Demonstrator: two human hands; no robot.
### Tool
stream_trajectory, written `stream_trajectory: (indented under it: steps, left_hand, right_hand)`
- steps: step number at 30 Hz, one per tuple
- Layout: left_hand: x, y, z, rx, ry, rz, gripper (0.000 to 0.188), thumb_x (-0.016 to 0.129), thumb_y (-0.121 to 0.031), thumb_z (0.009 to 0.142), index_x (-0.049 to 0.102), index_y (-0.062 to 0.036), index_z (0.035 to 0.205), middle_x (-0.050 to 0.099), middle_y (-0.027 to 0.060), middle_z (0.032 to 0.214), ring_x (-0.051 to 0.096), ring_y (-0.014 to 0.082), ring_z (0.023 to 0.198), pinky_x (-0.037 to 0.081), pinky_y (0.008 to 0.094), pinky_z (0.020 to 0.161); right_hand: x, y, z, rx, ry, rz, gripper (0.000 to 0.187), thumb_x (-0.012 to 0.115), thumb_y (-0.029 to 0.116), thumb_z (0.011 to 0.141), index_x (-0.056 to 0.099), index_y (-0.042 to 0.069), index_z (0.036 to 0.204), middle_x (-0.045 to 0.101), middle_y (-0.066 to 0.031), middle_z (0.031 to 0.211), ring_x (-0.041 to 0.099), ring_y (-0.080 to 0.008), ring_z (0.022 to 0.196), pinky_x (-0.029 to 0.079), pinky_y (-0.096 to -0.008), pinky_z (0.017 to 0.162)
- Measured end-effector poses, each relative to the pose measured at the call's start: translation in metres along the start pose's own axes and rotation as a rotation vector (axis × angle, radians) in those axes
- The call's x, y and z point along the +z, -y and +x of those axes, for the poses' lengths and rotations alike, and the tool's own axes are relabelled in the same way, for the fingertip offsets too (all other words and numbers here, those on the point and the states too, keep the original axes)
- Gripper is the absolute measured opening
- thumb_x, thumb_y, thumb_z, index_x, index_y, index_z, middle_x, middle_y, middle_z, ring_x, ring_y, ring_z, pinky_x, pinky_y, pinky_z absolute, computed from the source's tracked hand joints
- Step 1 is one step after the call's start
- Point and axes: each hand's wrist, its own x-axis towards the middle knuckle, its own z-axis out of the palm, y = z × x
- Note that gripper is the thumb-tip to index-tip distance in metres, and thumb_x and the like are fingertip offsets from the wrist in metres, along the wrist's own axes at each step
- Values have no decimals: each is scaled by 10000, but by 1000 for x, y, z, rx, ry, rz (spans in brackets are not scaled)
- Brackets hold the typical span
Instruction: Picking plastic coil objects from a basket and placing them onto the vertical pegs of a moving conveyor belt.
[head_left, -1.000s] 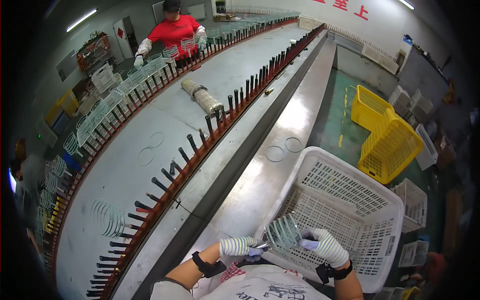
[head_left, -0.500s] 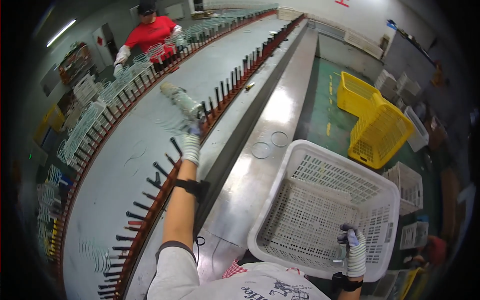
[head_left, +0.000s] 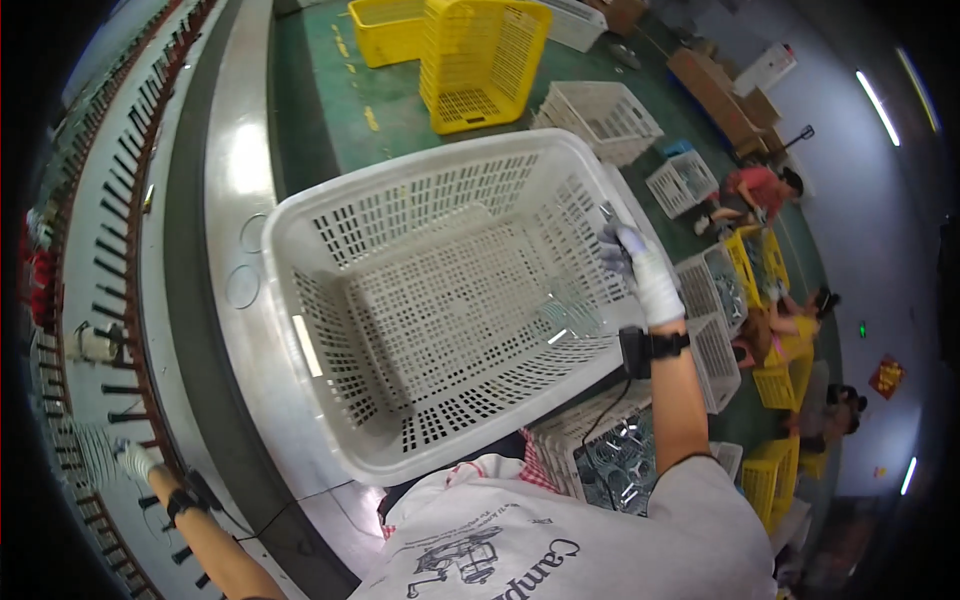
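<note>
A large white perforated basket (head_left: 450,150) stands in front of me. My right hand (head_left: 640,270), in a pale glove with grey fingertips, is over its right side, fingers bent but apart. Below that hand, a small bunch of thin clear rings (head_left: 570,312) lies inside the basket. Far to the left, my left hand (head_left: 136,460) reaches over the conveyor, gloved and blurred. Beside its fingertips is a row of thin rings (head_left: 95,455); whether it grips them I cannot make out. Two loose rings (head_left: 242,287) lie on the metal ledge left of the basket.
Dark pegs (head_left: 120,270) line the conveyor edge along the metal ledge (head_left: 235,160). Yellow crates (head_left: 480,70) stand beyond the basket. A crate of glassy rings (head_left: 620,460) is by my right side. Several people, one in a red top (head_left: 755,190), sit among crates at right.
My view has swung right, bringing the basket to the middle. The left hand has left the cylindrical bundle and is near a row of rings. A bunch of rings now shows in the basket.
</note>
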Motion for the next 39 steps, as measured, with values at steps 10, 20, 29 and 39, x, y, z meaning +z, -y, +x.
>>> stream_trajectory:
  steps: [10,20,29,39]
  left_hand:
    - [-31,11,-157,-260,321,-361,602,455,-410,880,370,38,1273,391,193,1324,410,296,1190,300,358,1009]
    - [-20,-78,-366,-392,854,-296,417,435,-182,928,347,-43,1311,437,103,1277,423,201,1151,311,318,990]
    - [77,-168,-516,-49,1615,-133,386,460,-141,882,435,34,1226,495,180,1215,486,244,1114,365,325,962]
    - [161,-174,-630,750,1826,252,801,688,-252,688,256,-42,1329,292,216,1351,325,374,1226,313,439,1005]
  right_hand:
    - [-46,-123,149,507,422,-1365,392,540,265,804,572,-12,1080,600,-190,1056,580,-324,969,449,-398,843]
    - [-99,-257,183,910,297,-1339,540,507,428,826,537,-20,1128,574,-226,1089,551,-342,1025,423,-406,869]
    - [-86,-266,188,1050,553,-1225,468,584,314,766,562,-17,1095,576,-191,1100,546,-338,1031,423,-401,871]
    - [-2,-146,142,390,1066,-937,328,566,260,799,583,-8,987,634,-167,870,609,-290,805,471,-374,713]
